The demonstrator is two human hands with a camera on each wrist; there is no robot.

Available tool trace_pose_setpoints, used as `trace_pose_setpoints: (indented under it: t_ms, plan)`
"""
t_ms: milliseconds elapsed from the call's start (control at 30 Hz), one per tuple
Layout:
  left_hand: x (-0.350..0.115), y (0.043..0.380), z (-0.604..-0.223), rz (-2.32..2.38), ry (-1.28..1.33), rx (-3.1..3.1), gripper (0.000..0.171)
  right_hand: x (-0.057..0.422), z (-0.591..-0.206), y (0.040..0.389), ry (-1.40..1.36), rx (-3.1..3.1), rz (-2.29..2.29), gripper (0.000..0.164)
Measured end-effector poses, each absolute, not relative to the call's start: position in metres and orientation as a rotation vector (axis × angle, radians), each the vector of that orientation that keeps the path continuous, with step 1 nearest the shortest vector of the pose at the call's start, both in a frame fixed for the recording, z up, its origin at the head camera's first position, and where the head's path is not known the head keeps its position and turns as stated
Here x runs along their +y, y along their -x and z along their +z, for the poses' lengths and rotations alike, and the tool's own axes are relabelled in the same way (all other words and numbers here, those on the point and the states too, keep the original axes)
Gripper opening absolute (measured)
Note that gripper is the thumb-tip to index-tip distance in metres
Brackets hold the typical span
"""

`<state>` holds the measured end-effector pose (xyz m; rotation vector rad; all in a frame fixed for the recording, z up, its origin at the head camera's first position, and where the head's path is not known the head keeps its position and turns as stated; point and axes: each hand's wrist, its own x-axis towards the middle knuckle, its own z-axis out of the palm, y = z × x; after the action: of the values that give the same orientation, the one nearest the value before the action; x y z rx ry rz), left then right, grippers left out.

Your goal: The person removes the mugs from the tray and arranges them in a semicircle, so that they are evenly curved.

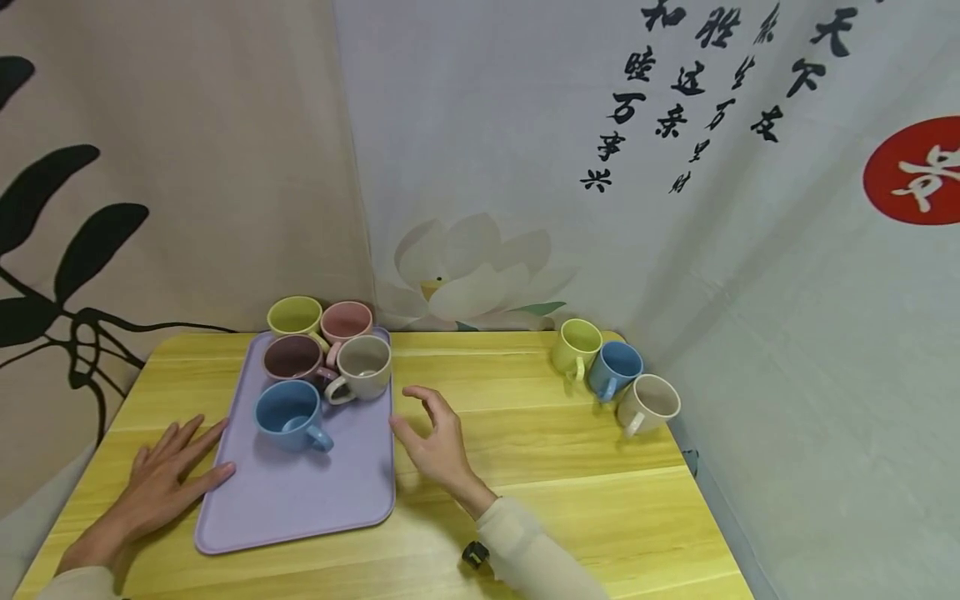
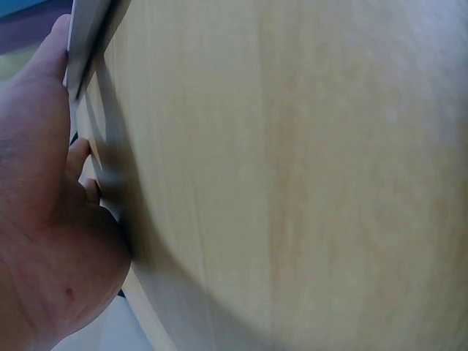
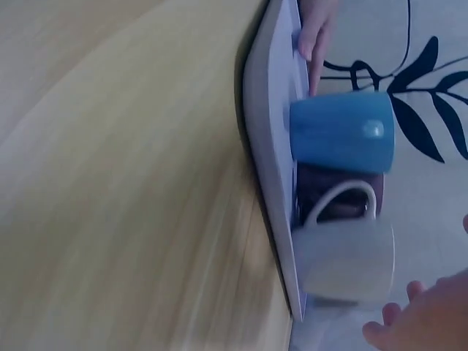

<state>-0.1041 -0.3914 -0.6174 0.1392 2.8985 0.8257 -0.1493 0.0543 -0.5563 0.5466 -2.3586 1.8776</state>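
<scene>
A lilac tray (image 1: pixel 300 508) lies on the wooden table at left, holding several mugs toward its far end. These are a yellow-green mug (image 1: pixel 295 315), a pink mug (image 1: pixel 347 320), a dark purple mug (image 1: pixel 292 357), an off-white mug (image 1: pixel 365 367) and, nearest me, a blue mug (image 1: pixel 288 415). With fingers spread, my left hand (image 1: pixel 161 483) touches the tray's left edge. Just off the tray's right edge, near the off-white mug, my right hand (image 1: pixel 442 446) holds nothing, thumb and fingers apart. The right wrist view shows the blue mug (image 3: pixel 342 133) and off-white mug (image 3: pixel 347 259) upright.
At the table's far right stand a green mug (image 1: pixel 576 346), another blue mug (image 1: pixel 615 368) and a cream mug (image 1: pixel 649 403), close together. A small black object (image 1: pixel 475 554) sits beside my right sleeve. Printed curtains (image 1: pixel 480 167) hang behind the table.
</scene>
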Motion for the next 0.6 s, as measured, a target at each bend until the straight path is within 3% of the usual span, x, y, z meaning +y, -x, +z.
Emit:
trace_pose_setpoints:
  t_ms: [600]
  plan:
    - [-0.39,0.104,-0.617,0.824,-0.126,2.888,0.09,-0.003,-0.568,0.147,-0.815,-2.524,1.764,0.05]
